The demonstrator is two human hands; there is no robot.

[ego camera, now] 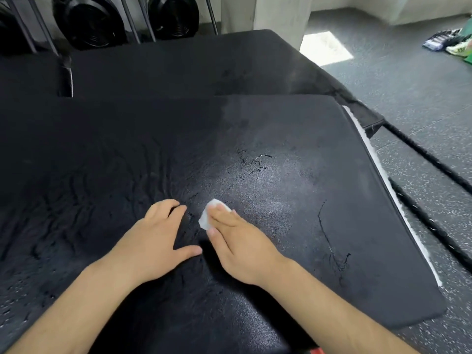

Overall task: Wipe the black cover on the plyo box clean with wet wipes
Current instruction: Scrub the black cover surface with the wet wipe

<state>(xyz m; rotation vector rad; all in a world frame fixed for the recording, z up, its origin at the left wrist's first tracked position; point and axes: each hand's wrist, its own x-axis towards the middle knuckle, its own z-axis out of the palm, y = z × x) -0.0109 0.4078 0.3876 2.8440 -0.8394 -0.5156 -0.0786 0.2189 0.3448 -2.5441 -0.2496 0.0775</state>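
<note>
The black cover (281,139) lies spread under our fingers, wrinkled to their left. Our right hand (237,241) presses a white wipe (204,221) flat on it, fingers straight and together. Our left hand (153,241) rests just beside, fingers loose on the cover, thumb out.

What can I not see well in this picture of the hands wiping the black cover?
Head view: the fingers of the right hand hide most of the wet wipe.
Head view: the black cover hides the plyo box under it.
Head view: the bottom edge cuts off a red thing.
Head view: the things on the floor, top right, are blurred and too small to name.
</note>
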